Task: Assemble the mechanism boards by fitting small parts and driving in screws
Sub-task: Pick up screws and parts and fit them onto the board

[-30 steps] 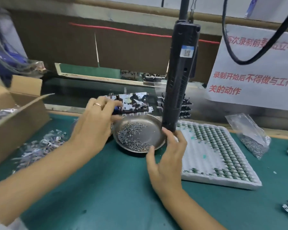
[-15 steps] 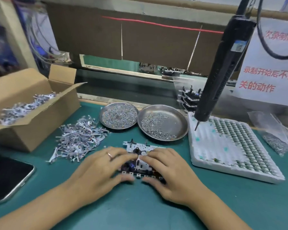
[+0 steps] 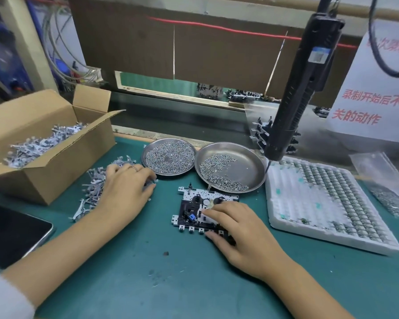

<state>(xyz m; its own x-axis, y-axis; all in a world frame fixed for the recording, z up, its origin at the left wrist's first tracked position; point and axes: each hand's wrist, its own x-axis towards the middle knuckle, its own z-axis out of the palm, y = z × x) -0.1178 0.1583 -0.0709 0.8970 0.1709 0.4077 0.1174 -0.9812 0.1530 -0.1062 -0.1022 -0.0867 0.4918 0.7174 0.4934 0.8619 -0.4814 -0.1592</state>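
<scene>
A mechanism board (image 3: 194, 209), black and white with a small blue part, lies flat on the green mat (image 3: 148, 261). My right hand (image 3: 237, 229) holds its right side, fingers on top and thumb at the near edge. My left hand (image 3: 124, 192) lies palm down on a loose pile of grey metal parts (image 3: 92, 187), its fingertips touching parts near the left dish. Two steel dishes hold screws: a full one (image 3: 168, 157) and a partly filled one (image 3: 247, 166). A black electric screwdriver (image 3: 295, 100) hangs above the right dish, with no hand on it.
An open cardboard box (image 3: 55, 162) of grey parts stands at the left, with a dark phone (image 3: 9, 233) in front of it. A white foam tray (image 3: 286, 203) of small parts lies at the right, and a plastic bag of screws (image 3: 382, 187) beyond it. More boards sit on the conveyor behind.
The board came from the back of the bench down onto the mat in front of the dishes. My left hand then left it and moved left onto the pile of parts. My right hand stays on the board.
</scene>
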